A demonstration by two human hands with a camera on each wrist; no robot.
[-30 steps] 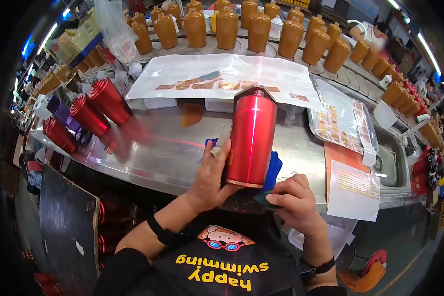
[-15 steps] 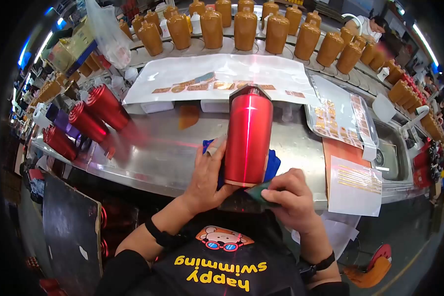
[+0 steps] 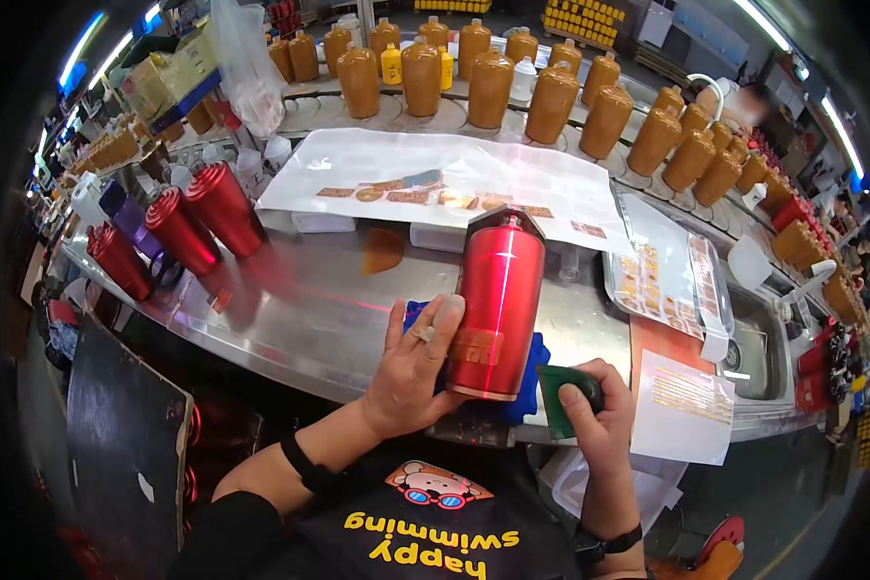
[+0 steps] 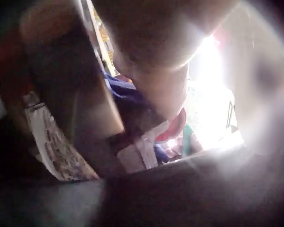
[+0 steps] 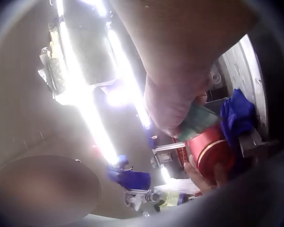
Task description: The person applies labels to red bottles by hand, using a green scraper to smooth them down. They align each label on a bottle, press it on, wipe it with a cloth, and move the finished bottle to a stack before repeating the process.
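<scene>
Canisters (image 3: 182,232) with a glossy red finish were grouped at the left end of the tabletop (image 3: 300,314), a purple bottle (image 3: 128,224) in among them. Further right, towards the far edge, lay an amber-coloured piece (image 3: 384,249), and past it a white sheet (image 3: 309,174) with copper and gold patches ran along the back.

The left hand (image 3: 411,372) held the red bottle (image 3: 503,290) near the middle of the near edge, fingers along its left side and thumb by its near end. The bottle was a smooth metallic red cylinder, its far end pointing away from the person. A bright streak of light ran down its length, a thin gold-toned ring edged the near end, and a dark, angular collar showed round a small neck at the far end. A copper-coloured patch (image 3: 477,346) sat low on its left side, just beside the fingers. Blue cloth (image 3: 532,382) showed on both sides of it.

Just right of the bottle, the right hand (image 3: 599,416) pinched a flat green piece (image 3: 556,401) between thumb and fingers, apart from the bottle. Further right came a tray (image 3: 614,275) with gold-patterned sheets, white paper (image 3: 681,416) with thin gold strips overhanging the near edge, and a sink (image 3: 759,358) at the right end.
</scene>
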